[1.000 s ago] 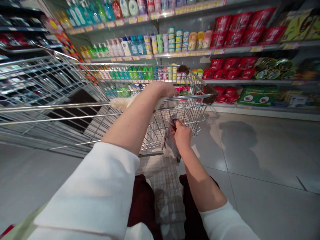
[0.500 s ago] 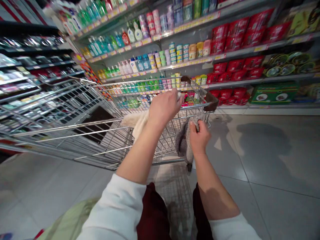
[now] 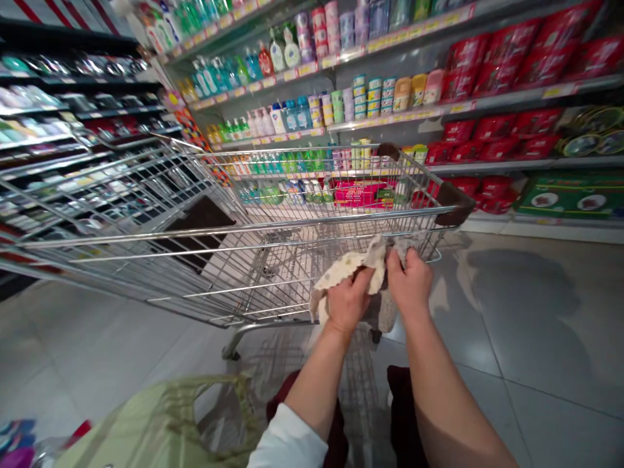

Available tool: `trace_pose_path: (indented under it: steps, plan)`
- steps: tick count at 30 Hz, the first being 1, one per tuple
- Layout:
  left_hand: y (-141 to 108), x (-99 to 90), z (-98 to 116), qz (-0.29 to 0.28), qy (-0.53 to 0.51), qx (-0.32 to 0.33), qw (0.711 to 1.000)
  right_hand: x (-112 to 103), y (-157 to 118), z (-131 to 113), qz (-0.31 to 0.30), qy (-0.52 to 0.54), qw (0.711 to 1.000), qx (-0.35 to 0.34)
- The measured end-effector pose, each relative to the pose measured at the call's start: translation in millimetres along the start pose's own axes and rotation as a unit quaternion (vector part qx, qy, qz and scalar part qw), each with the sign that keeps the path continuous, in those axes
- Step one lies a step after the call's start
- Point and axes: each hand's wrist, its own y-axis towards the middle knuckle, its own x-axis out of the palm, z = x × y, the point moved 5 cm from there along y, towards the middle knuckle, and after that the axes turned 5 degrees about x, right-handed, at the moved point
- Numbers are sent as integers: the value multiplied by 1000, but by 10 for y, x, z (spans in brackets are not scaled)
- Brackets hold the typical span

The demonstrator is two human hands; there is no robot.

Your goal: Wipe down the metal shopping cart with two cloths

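My left hand (image 3: 348, 302) is closed on a cream cloth (image 3: 337, 272) with ragged-looking edges, which hangs over its knuckles toward the left. Just beside it, my right hand (image 3: 412, 281) pinches a fuzzy grey cloth (image 3: 387, 313) whose lower end dangles below. Where the two cloths meet between my hands, I cannot tell whether they are joined. Both hands are outside the near side of a metal wire shopping cart (image 3: 287, 225), under its top rail and close to the brown corner piece (image 3: 455, 201).
Shelves with bottles (image 3: 290, 52), tubs and red containers (image 3: 497, 123) run behind the cart. A green box (image 3: 560, 198) sits on the bottom shelf. At lower left is a pale green bag (image 3: 160, 422) with a looped handle. Grey floor tiles (image 3: 550, 364) extend to the right.
My left hand has come from above the cart's basket, over the near rail, down beside my right hand, bringing the cream cloth out. The view has shifted left, and the green bag shows more.
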Motion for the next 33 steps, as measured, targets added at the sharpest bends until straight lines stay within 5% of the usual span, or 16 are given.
trace_pose_path:
  steps: [4,6,9,16,20,26,33]
  plan:
    - [122,-410,-6,200,-37,-107,973,-51,-14,-7,4,-1,1000,8]
    - [224,-589,-4,254,-17,-149,955,-66,-24,-18,6,2,1000,11]
    - [270,-536,3,225,-1,-153,962,-80,-30,-21,11,7,1000,8]
    - [-207,192,22,99,78,-69,990,-83,21,34,22,-1,1000,-10]
    - [-240,32,0,133,58,-27,989,-64,48,53,31,-1,999,-18]
    - [-2,-517,-174,251,23,-94,963,-46,20,51,42,7,999,-13]
    - [-268,66,-112,170,73,-61,981,-59,13,63,55,-31,998,-28]
